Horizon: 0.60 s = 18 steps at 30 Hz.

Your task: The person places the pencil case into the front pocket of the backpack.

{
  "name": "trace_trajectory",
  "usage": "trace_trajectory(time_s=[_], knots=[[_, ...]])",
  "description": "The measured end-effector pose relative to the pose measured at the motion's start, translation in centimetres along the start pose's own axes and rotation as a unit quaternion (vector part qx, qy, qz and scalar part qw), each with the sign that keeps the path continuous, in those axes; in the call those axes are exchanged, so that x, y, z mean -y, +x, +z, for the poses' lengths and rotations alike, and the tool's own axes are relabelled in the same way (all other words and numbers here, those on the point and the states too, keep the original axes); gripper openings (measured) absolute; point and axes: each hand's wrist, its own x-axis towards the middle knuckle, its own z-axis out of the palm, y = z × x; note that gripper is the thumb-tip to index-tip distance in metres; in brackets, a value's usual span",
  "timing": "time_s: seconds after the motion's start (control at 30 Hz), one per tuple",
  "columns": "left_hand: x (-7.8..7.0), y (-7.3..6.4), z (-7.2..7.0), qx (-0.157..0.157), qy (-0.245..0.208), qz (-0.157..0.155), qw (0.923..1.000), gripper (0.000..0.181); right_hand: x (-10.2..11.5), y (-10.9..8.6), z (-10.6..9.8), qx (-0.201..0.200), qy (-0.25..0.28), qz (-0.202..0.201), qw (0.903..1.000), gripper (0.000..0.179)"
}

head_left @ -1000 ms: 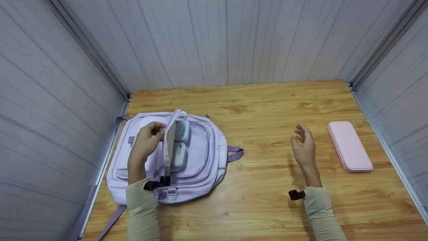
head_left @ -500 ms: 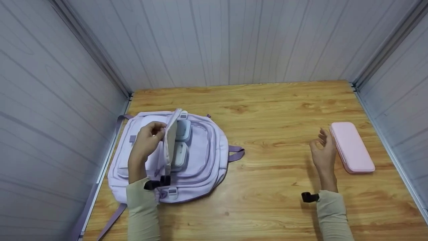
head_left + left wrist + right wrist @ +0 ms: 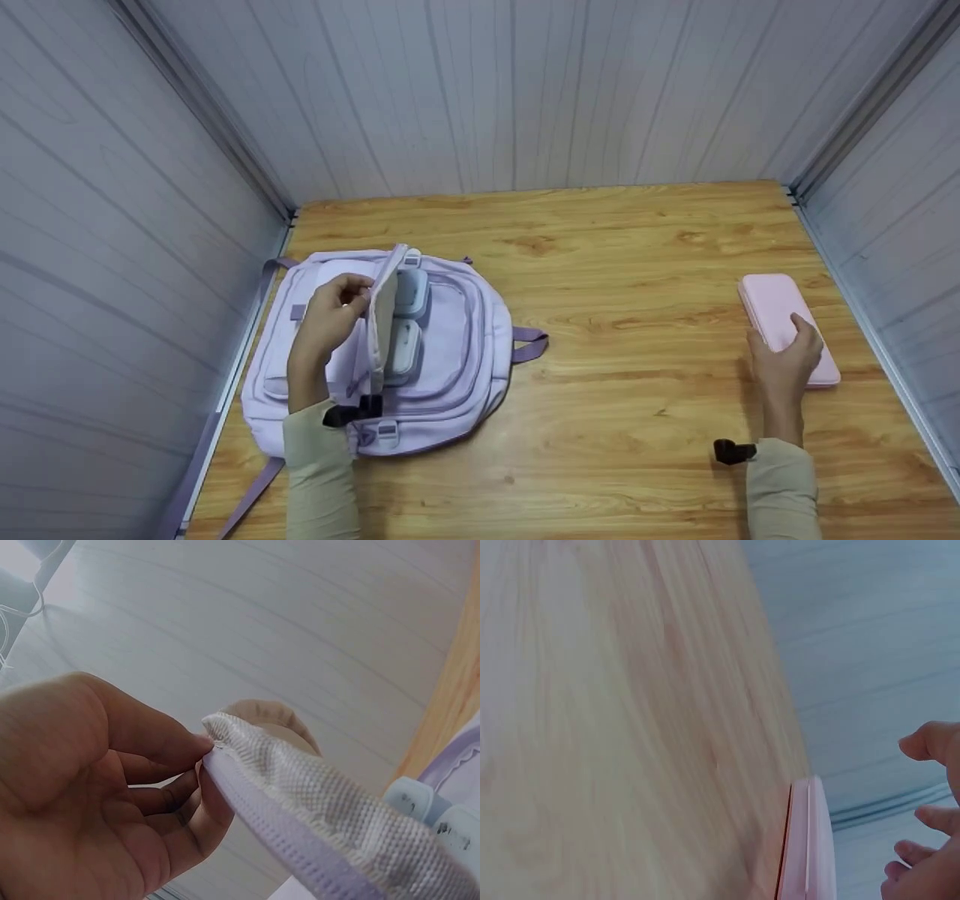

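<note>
A pale lilac backpack [image 3: 442,349] lies on the left of the wooden table with its front pocket flap [image 3: 381,322] raised. My left hand [image 3: 330,311] pinches the flap's edge between thumb and fingers, and the left wrist view shows its zipper edge [image 3: 289,829] and woven lining up close. Two small lidded boxes, one bluish [image 3: 411,292] and one greyish white [image 3: 403,346], sit in the pocket, partly hidden by the flap. At the right, a pink zip case [image 3: 776,304] lies flat. Over its near half hovers my right hand [image 3: 786,367], thumb and fingers spread apart.
Panelled walls border the wooden table [image 3: 600,300] at the back and on both sides. A purple carry loop [image 3: 530,343] sticks out from the backpack's right end, and a strap [image 3: 251,499] trails off toward the lower left.
My right hand has moved right from the bare wood to over the pink case, its fingers turning downward. The left hand keeps the flap raised in the same spot.
</note>
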Motion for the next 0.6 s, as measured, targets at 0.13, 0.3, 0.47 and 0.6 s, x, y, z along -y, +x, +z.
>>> trace_trajectory(time_s=[0.13,0.3,0.47,0.6], knots=[[-2.1,-1.0,-0.1,0.002,0.003,-0.006,1.0,0.026,-1.4,0.3,-1.1,0.006,-0.049,0.038,0.9981,0.075],[-1.8,-0.9,0.0,-0.001,0.001,-0.004,1.0,0.025,-2.6,0.5,-2.1,0.027,-0.09,0.085,0.9919,0.083],[0.1,0.0,0.1,-0.006,-0.002,0.003,1.0,0.023,-3.4,0.9,-2.9,0.036,-0.11,0.125,0.9853,0.088],[0.2,0.0,0.1,-0.009,-0.002,0.009,0.9999,0.023,-3.8,1.1,-3.3,0.061,-0.112,0.147,0.981,0.093]])
